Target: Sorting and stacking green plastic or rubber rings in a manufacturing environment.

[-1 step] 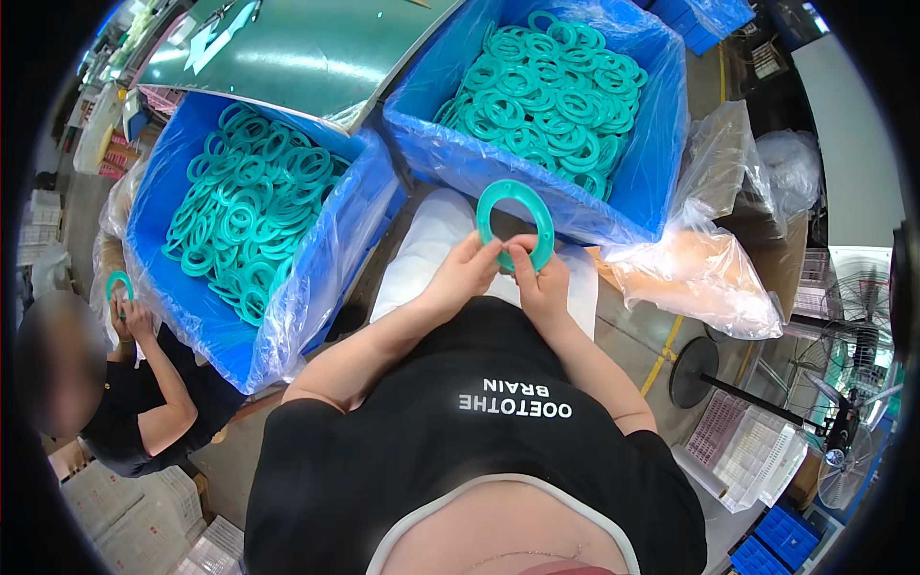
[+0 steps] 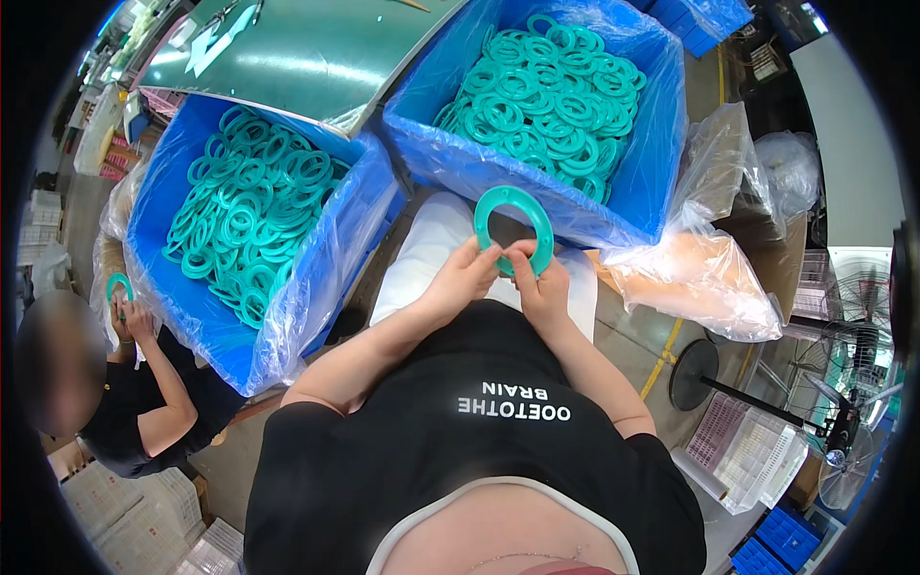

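Over my lap I hold a flat teal plastic ring [image 2: 545, 213] by its lower edge, its hole facing me. My left hand [image 2: 470, 270] pinches the lower left of the rim. At the lower right, my right hand [image 2: 540, 285] grips it between thumb and fingers. The fingertips of both hands almost meet, and they cover the ring's bottom edge. Ahead of my hands stands a blue bin [image 2: 407, 134] lined with clear plastic, heaped with similar teal rings [image 2: 546, 96]. A second lined blue bin [image 2: 182, 316] with more such rings [image 2: 249, 206] is to the left.
A green-topped table [image 2: 307, 57] stands beyond the bins, with small tools on it. At far left a co-worker [image 2: 158, 393] holds another teal ring. Clear plastic sheeting [image 2: 695, 273] drapes over a cardboard box on the right, near a floor fan [image 2: 843, 422].
The ring in my hands has turned and tilted slightly, its top edge shifting a little left and down. My hands stay in nearly the same place.
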